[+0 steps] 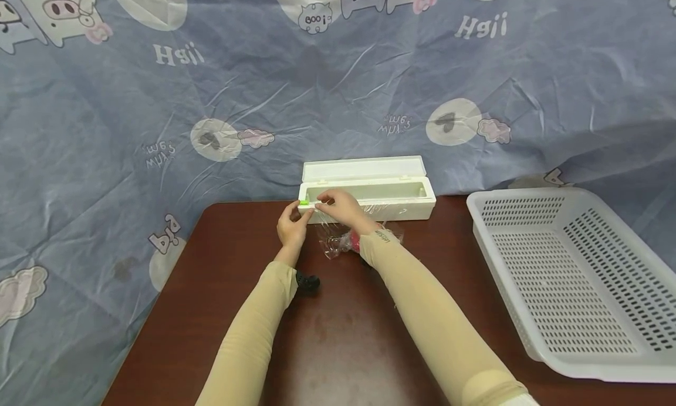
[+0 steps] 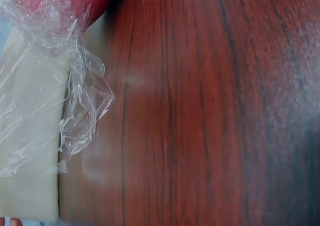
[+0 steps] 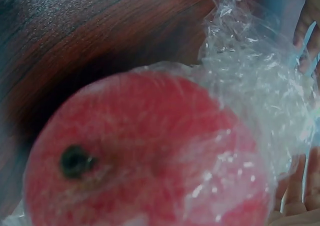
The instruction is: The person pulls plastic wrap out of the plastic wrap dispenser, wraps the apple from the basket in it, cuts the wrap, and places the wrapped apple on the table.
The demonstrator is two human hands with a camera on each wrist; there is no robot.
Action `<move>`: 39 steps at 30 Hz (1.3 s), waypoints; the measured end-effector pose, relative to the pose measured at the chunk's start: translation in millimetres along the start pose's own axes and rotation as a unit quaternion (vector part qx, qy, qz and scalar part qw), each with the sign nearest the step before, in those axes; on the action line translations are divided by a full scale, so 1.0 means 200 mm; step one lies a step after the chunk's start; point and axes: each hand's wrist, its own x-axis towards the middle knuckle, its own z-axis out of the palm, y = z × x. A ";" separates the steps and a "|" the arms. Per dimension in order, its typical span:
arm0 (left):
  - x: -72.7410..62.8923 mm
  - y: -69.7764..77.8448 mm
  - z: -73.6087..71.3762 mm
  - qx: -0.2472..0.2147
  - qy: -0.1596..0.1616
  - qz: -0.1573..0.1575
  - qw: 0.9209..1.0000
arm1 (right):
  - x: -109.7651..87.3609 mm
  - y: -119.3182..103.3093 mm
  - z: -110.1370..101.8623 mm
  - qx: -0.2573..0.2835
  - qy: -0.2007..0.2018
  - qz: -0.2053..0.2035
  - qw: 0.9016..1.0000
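Observation:
A white cling film box (image 1: 369,209) stands at the table's far edge, its lid raised. My left hand (image 1: 291,230) holds its front left corner, thumb and forefinger either side of a small green piece (image 1: 304,202). Just right of that, my right hand (image 1: 343,207) bends its fingers down onto a small white slide cutter (image 1: 312,206) on the front rim; the fingertips are tiny here. Clear cling film (image 2: 85,106) hangs over the box front. Below the right forearm lies a red apple (image 3: 150,151), stem showing, with crumpled film over and around it.
A white perforated plastic basket (image 1: 560,288) stands on the right of the brown wooden table (image 1: 338,347). A black strap (image 1: 307,283) sits at my left wrist. Behind the box hangs a blue-grey patterned cloth (image 1: 327,101).

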 end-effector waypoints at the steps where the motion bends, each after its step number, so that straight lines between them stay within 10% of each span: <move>1: 0.00 0.00 0.00 -0.002 0.001 -0.001 1.000 | 0.00 0.00 0.00 0.001 0.000 0.001 1.000; 39: 0.00 -0.03 0.03 -0.061 0.035 -0.029 0.997 | 0.10 0.02 0.11 -0.020 0.023 -0.025 0.999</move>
